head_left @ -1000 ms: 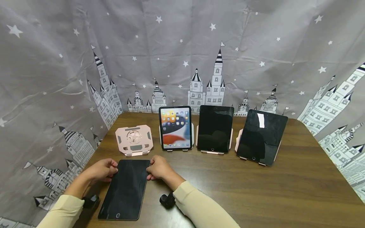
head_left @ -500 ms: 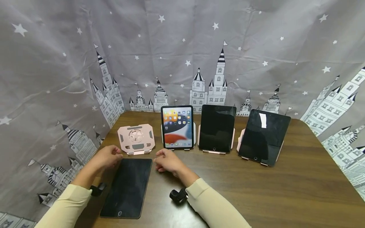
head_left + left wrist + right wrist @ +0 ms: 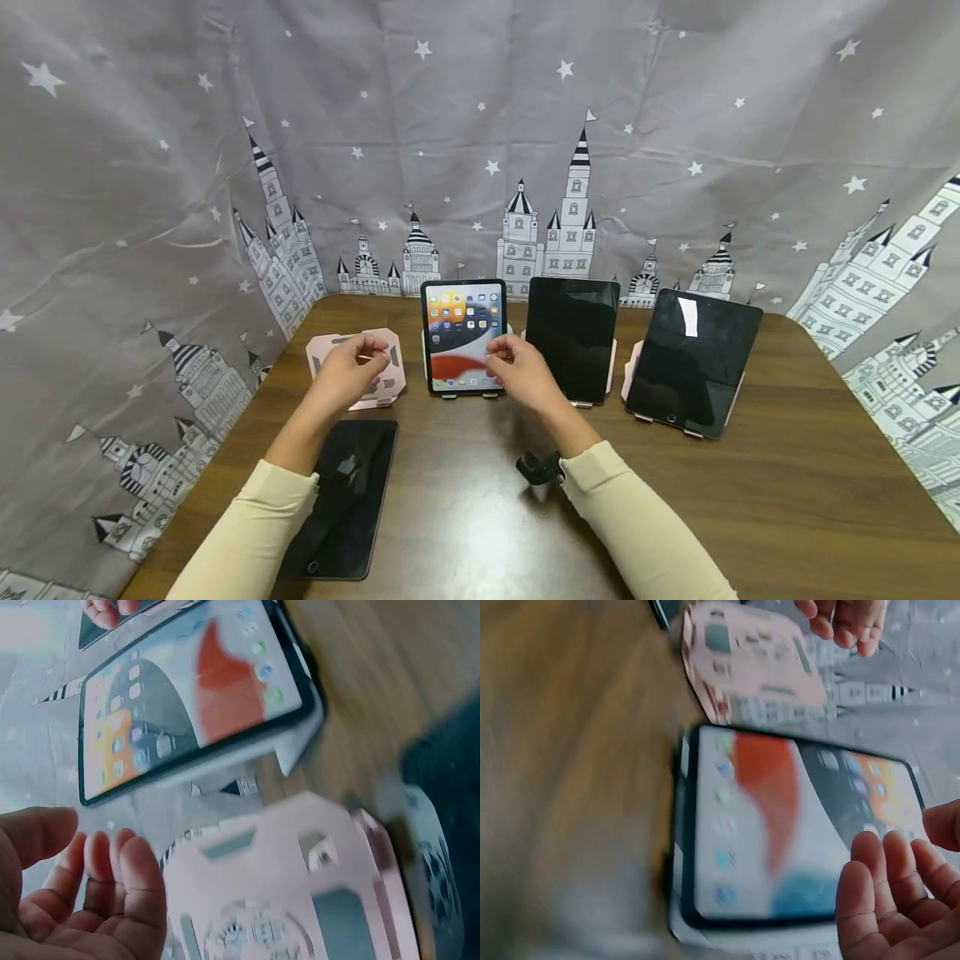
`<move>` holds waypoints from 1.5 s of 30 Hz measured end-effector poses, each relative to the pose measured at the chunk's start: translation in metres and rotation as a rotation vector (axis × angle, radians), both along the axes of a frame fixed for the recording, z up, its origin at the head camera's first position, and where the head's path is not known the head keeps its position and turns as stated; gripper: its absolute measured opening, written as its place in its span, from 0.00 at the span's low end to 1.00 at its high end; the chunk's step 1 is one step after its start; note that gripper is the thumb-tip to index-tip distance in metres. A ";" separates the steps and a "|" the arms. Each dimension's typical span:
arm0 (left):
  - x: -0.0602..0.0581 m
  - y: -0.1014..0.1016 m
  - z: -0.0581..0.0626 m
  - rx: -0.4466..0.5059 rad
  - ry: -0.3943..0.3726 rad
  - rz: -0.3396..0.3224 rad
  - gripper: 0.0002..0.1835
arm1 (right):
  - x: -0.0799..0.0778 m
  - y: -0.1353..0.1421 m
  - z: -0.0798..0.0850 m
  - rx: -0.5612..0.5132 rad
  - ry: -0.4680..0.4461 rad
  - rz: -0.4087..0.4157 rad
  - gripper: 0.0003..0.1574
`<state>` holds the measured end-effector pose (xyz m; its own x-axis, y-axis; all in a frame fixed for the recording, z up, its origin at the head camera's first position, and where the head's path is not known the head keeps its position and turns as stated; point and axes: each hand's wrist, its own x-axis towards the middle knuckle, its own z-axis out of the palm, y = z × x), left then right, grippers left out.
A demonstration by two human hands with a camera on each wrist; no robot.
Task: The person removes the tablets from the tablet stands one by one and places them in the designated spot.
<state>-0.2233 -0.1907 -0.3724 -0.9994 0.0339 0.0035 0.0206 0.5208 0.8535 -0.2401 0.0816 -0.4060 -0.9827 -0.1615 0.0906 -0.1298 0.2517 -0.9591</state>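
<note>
A tablet with a lit home screen leans upright on a light stand in the middle of the back row. My right hand hovers before its lower right edge, fingers loosely bent around nothing; in the right wrist view there is a gap between thumb and fingertips. To the left, my left hand hangs in front of a bare pink tablet stand and partly hides it. Its fingers are slightly bent and hold nothing. A dark tablet lies flat on the table below, partly covered by my left sleeve.
Two more dark tablets, one upright and one tilted, lean on pink stands to the right. Behind them hangs a grey curtain printed with castles and stars. The wooden table stretches to the right.
Both hands have let go of the flat dark tablet and risen away from it. The left hand has moved up to the bare stand, the right one up and rightward to the lit tablet.
</note>
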 end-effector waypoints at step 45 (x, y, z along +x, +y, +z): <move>-0.071 0.063 -0.011 0.275 0.072 0.199 0.18 | -0.050 0.011 0.027 0.439 0.332 -0.256 0.21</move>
<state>-0.2941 -0.1278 -0.3830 -0.9832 -0.1734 0.0562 0.0072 0.2715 0.9624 -0.2904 0.0927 -0.3789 -0.9258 -0.0157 0.3777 -0.2877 0.6772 -0.6772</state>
